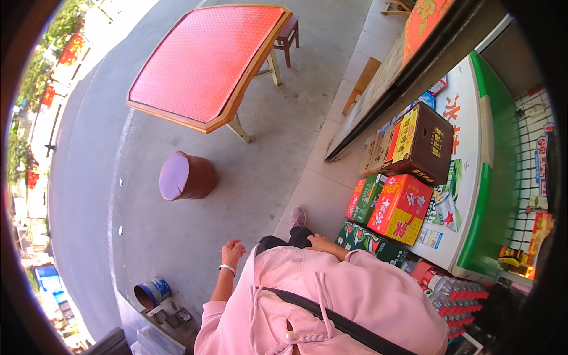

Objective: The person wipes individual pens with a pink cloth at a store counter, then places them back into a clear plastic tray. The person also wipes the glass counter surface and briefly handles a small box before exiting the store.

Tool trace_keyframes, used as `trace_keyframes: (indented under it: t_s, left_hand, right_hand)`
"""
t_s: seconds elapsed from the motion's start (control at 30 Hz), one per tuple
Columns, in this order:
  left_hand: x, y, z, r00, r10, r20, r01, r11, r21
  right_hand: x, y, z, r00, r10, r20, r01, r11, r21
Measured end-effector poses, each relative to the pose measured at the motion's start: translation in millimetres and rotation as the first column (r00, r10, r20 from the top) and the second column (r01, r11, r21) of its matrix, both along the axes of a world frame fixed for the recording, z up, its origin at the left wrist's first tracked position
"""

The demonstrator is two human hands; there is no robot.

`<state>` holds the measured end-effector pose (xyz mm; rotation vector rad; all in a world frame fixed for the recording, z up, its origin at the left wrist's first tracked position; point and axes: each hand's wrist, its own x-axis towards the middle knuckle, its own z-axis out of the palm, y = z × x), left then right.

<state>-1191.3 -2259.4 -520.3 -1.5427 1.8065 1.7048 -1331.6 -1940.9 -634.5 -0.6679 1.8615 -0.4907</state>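
Note:
Out to my side, above the concrete floor, is my left hand (pixel 233 253), its fingers loosely bent and a bracelet round the wrist. No held object can be made out in it. My right hand (pixel 319 244) rests against the dark trousers (pixel 300 236) at the hem of my pink top; nothing shows in its grasp, though its fingertips are partly hidden. A pink shoe (pixel 298 216) shows beyond the trousers. Stacked drink cartons stand to the right of my right hand, the nearest a green patterned carton (pixel 355 236).
A red-topped wooden table (pixel 208 62) and a brown round stool (pixel 197 176) stand ahead on the left. A door edge (pixel 399 75), a red and yellow carton (pixel 399 208), a white and green chest freezer (pixel 470 177) and bottles (pixel 457 288) line the right. An open tin (pixel 153 292) lies lower left.

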Motion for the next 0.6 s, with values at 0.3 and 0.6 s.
trace_keyframes:
  t_s: [0.3, 0.6]
  left_hand:
    - [-189, -30, -29, 0.86, -0.497, -0.116, 0.508, 0.854, 0.111]
    - [-279, -111, -78, 0.715, -0.668, -0.205, 0.674, 0.737, -0.05]
  right_hand:
    - [-50, -8, -31, 0.942, -0.32, 0.102, 0.294, 0.932, 0.213]
    - [-126, -86, -31, 0.845, -0.515, -0.143, 0.535, 0.821, 0.2]
